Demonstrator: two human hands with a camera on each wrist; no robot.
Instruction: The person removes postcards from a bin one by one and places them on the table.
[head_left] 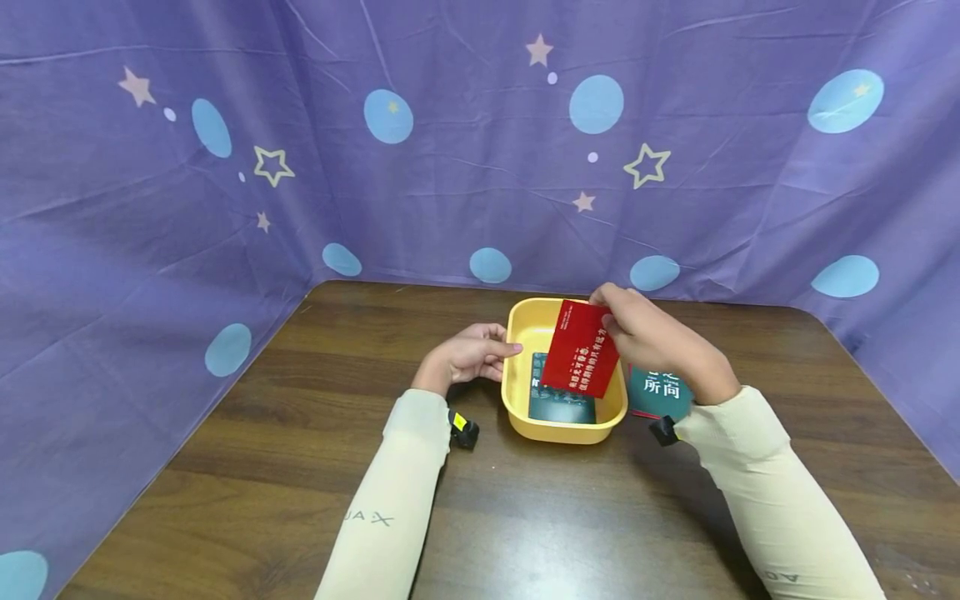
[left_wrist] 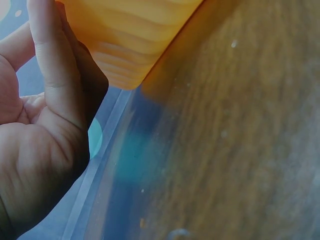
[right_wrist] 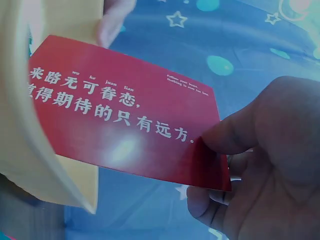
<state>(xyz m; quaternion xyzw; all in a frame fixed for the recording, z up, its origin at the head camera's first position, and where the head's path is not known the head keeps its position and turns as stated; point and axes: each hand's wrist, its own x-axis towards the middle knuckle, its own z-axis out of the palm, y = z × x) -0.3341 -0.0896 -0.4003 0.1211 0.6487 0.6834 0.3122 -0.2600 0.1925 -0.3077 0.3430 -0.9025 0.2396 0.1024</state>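
A red card point(head_left: 579, 350) with white writing is pinched by my right hand point(head_left: 656, 337) between thumb and fingers. It tilts over the yellow plastic basin point(head_left: 517, 408), its lower end inside the rim in the right wrist view. A dark green card point(head_left: 562, 410) lies on the basin floor, partly covered by the red one. My left hand point(head_left: 472, 352) grips the basin's left rim, thumb on top and fingers against the outer wall. In the left wrist view the left hand point(left_wrist: 55, 100) touches the basin's ribbed side point(left_wrist: 130, 45).
Right of the basin, under my right forearm, lies a green card point(head_left: 660, 393) with white characters, a red edge showing beneath it. The brown wooden table point(head_left: 315, 433) meets a purple curtain point(head_left: 450, 192) at its back and left.
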